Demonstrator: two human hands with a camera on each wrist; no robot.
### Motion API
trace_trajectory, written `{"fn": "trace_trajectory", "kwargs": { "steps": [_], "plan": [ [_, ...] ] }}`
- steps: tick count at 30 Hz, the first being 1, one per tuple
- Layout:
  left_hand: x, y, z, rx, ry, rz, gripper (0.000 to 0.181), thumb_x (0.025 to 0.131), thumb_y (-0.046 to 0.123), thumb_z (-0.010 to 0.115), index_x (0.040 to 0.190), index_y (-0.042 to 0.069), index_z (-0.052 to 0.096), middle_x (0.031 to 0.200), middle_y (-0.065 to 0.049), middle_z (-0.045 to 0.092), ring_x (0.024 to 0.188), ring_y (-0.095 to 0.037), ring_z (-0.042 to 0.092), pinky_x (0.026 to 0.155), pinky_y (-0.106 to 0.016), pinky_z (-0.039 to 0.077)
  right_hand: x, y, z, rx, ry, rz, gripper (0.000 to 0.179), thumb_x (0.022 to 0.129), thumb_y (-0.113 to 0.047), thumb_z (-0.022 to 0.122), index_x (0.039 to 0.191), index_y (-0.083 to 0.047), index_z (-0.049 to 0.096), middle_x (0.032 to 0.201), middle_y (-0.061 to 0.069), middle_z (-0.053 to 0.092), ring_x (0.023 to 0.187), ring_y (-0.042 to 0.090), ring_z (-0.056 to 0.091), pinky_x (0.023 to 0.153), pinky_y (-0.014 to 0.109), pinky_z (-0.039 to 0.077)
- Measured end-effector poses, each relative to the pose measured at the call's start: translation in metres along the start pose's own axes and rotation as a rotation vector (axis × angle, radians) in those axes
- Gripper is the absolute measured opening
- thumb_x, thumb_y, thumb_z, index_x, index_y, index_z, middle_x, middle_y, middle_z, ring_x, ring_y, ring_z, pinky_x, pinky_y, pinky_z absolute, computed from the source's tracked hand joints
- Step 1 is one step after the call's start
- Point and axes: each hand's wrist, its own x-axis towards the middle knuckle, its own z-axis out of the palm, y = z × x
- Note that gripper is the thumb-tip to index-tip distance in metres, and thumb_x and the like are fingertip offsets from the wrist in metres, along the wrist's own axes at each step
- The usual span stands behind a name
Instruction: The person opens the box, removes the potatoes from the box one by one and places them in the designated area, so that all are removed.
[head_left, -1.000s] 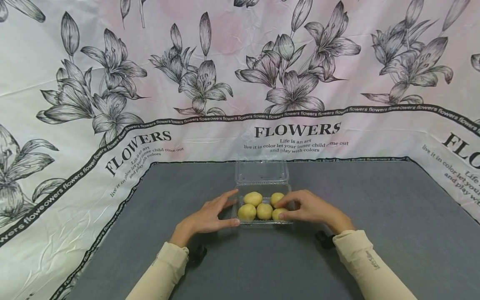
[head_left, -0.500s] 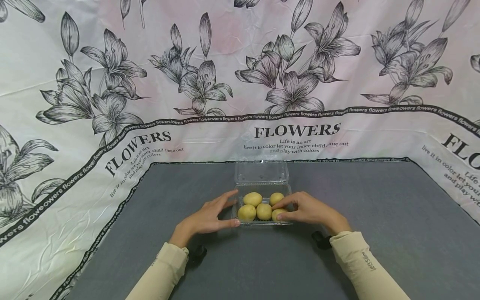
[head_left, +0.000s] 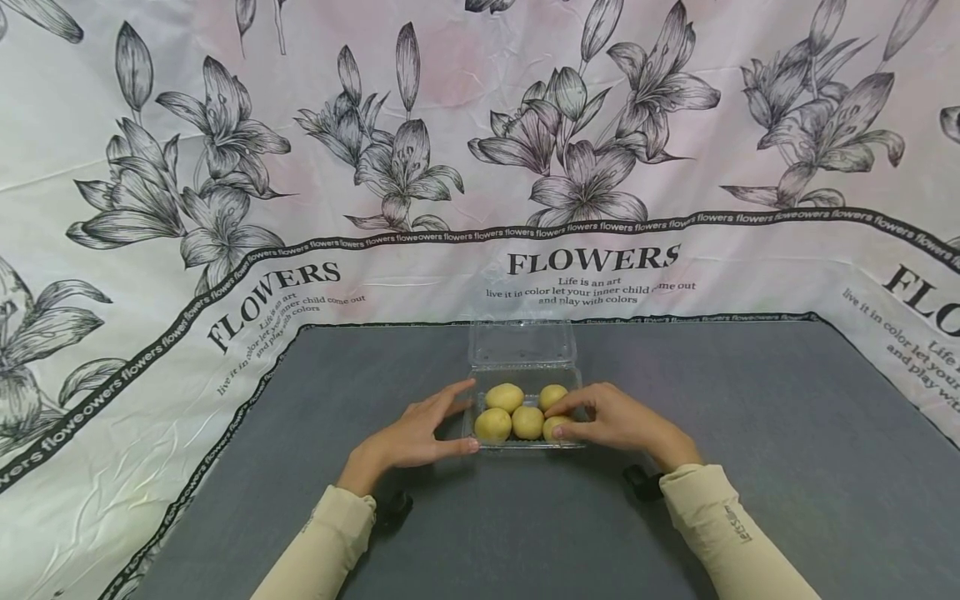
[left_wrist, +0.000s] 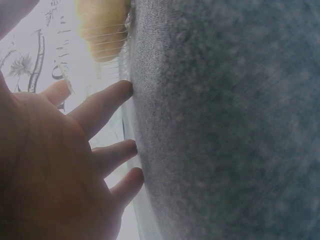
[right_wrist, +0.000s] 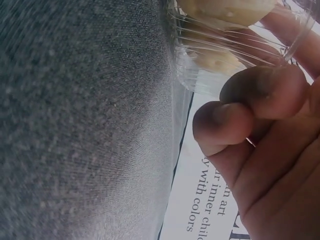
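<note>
1 potato [head_left: 551, 427] in R hand [head_left: 626, 422], L hand [head_left: 411, 433] splayed

Five rounded yellow potato-like pieces [head_left: 492, 425], one clear plastic box [head_left: 531, 377] and one hinged lid [head_left: 522, 343] are visible. One left hand [head_left: 415, 433], one right hand [head_left: 624, 422], two cream sleeves [head_left: 332, 529], two black wrist devices [head_left: 395, 507] and one grey desk [head_left: 517, 533] show.

Soft light in the head view, hazy glare in the wrist views.
Faint shadows lie on the dark grey, fabric-textured surface [head_left: 517, 525] beside the beige cloth sleeves [head_left: 322, 542], and thin glints edge the clear plastic box [head_left: 523, 367]. The left wrist view washes out the white floral-printed curtain [left_wrist: 30, 47] and leaves the bare left grip [left_wrist: 55, 155] dim; in both wrist views the nearest surface is blurred.
</note>
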Motion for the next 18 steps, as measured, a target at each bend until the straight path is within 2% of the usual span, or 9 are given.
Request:
{"fn": "trace_trajectory", "kwargs": {
  "steps": [3,10,18],
  "plan": [
    [-0.0004,0.0008,-0.0004,-0.004,0.000,0.002,0.095,0.093,0.062,0.063,0.165,0.030,0.011,0.163,0.003,0.041,0.159,-0.027,0.018,0.121,-0.068,0.014,0.0003,0.0000,-0.0002,-0.020,0.011,-0.004,0.031,0.095,-0.036,0.073,0.118,-0.015,0.077,0.120,0.003,0.075,0.097,0.006,0.066,0.080,0.028,0.055],
    [-0.0019,0.0009,-0.0002,-0.006,0.002,0.004,0.094,0.094,0.062,0.063,0.165,0.028,0.012,0.162,0.003,0.042,0.159,-0.027,0.018,0.121,-0.068,0.014,0.0007,-0.0001,0.0005,-0.042,0.072,-0.002,0.030,0.095,-0.034,0.073,0.116,-0.013,0.077,0.114,0.002,0.077,0.080,0.003,0.059,0.069,0.023,0.050],
    [0.0001,0.0003,-0.0001,-0.009,0.001,0.003,0.094,0.094,0.063,0.062,0.165,0.028,0.011,0.162,0.003,0.041,0.159,-0.028,0.019,0.120,-0.069,0.015,-0.0001,-0.0003,-0.0027,-0.085,0.143,-0.027,0.024,0.094,-0.032,0.074,0.114,-0.018,0.078,0.112,-0.002,0.077,0.077,0.002,0.055,0.066,0.022,0.045]
  ]
}}
